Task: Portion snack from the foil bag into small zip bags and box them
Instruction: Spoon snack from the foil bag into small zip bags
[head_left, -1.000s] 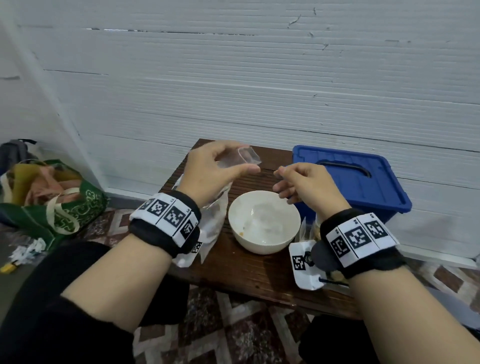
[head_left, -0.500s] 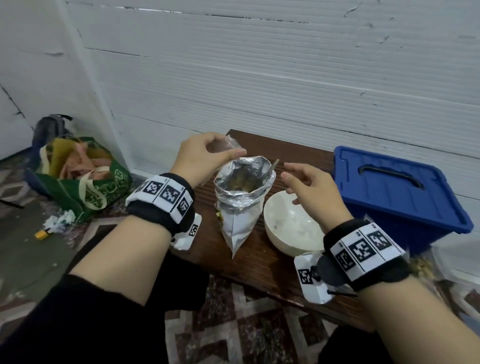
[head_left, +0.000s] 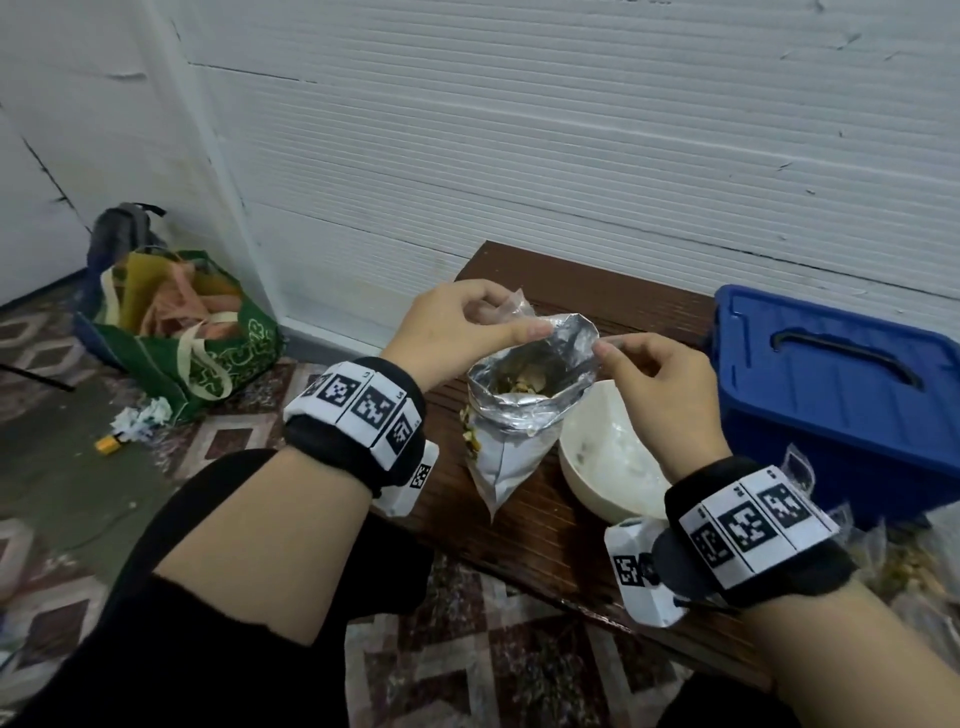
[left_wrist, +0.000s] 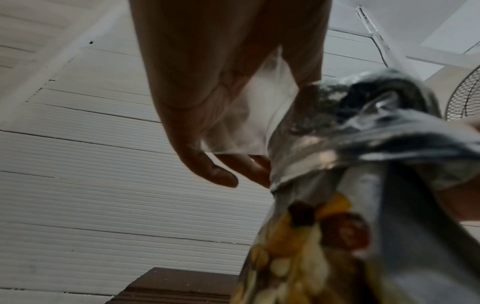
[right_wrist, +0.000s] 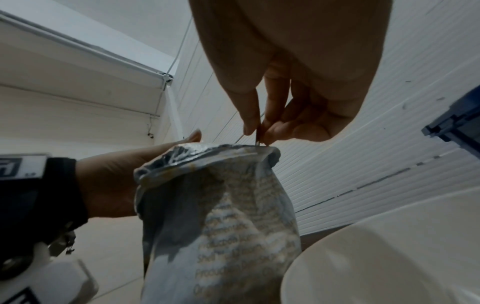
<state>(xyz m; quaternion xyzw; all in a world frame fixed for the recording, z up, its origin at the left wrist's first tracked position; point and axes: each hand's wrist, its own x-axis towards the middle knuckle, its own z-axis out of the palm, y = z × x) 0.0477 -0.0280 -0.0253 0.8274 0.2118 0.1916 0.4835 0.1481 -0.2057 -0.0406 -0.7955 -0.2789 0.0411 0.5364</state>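
Observation:
An open silver foil bag (head_left: 519, 415) of mixed snack stands on the brown table (head_left: 545, 525). My left hand (head_left: 501, 323) holds a small clear zip bag (head_left: 515, 307) in its curled fingers, and its thumb lies against the foil bag's left rim. The left wrist view shows the zip bag (left_wrist: 254, 115) empty beside the foil bag (left_wrist: 376, 144). My right hand (head_left: 605, 345) pinches something thin at the bag's right rim, which looks like a spoon handle. The right wrist view shows that pinch (right_wrist: 255, 131) right above the foil bag (right_wrist: 221, 226).
A white bowl (head_left: 608, 457) sits just right of the foil bag. A shut blue box (head_left: 831, 405) stands at the table's right end, with filled zip bags (head_left: 914, 561) in front of it. A green shopping bag (head_left: 182, 332) lies on the floor at left.
The head view swung left and down, bringing the foil bag into sight. My left hand brought the zip bag to the foil bag's rim. My right hand closed its pinch at the bag's mouth.

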